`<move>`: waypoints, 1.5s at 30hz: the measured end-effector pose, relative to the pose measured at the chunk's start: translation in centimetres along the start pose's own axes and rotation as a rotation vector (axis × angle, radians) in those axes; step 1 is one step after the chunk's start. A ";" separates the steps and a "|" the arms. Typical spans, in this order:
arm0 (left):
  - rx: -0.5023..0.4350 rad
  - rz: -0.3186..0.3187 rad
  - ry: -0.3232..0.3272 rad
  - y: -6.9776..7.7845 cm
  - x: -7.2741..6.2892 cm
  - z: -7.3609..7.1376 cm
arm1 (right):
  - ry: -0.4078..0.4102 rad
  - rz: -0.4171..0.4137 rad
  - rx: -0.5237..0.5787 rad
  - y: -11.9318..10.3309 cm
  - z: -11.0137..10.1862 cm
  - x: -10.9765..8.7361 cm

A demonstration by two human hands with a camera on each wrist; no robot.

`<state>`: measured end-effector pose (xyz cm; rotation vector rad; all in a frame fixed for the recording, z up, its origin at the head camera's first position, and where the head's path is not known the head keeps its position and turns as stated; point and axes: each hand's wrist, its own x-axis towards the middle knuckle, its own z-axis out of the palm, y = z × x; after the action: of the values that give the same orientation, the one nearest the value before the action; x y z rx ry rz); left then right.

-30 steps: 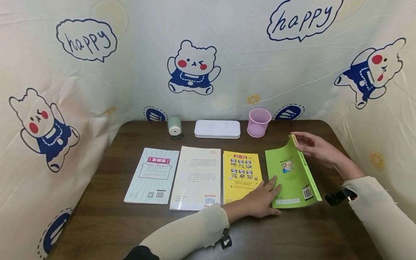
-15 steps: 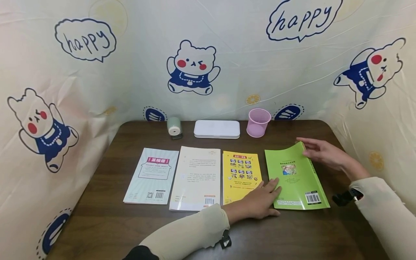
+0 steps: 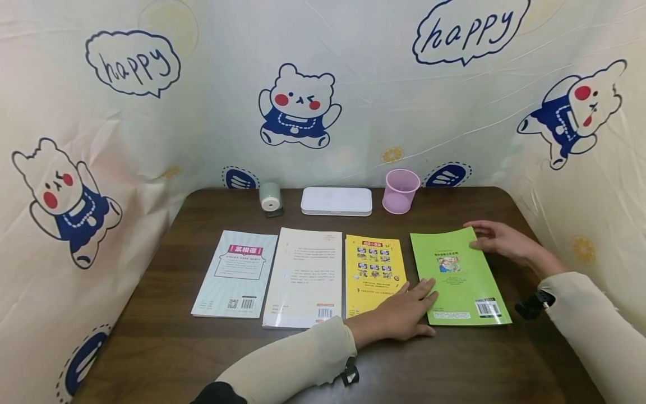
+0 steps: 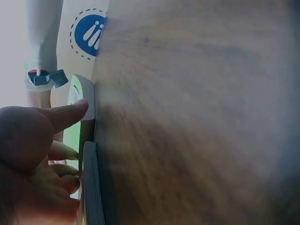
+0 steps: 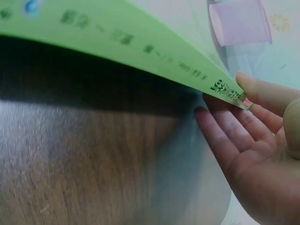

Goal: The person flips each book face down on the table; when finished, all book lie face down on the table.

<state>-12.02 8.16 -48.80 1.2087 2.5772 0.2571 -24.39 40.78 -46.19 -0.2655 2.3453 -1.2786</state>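
Note:
The green book lies back cover up at the right end of a row of books. My left hand has straight, spread fingers, with fingertips resting on this book's left edge; its wrist lies over the lower part of the yellow book. At the far right corner, my right hand pinches the green book. In the right wrist view, the thumb is at the top of the corner and fingers are beneath the spine, which is raised off the table. The green book also shows beyond the left thumb.
Left of the yellow book lie a cream book and a pale blue book. Along the back stand a green pencil sharpener-like object, a white flat case and a pink cup on the dark wooden table.
The green book's right side has come down from a steep tilt to nearly flat. My right hand has moved right and lower with that corner. The left hand has stayed in place.

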 end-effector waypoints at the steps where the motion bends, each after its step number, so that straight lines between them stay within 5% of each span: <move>1: -0.003 0.000 -0.001 0.0 0.0 0.0 | 0.004 0.005 -0.023 0.1 0.0 0.1; 19: -0.055 -0.003 0.001 -0.1 0.1 0.0 | 0.100 -0.030 -0.322 1.9 1.0 1.2; 45: -0.172 0.026 0.017 -1.0 0.2 -0.6 | 0.111 -0.002 -0.307 1.9 1.6 1.2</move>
<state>-13.12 7.67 -48.56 1.1830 2.4961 0.4858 -24.57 40.21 -48.87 -0.2995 2.6352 -0.9517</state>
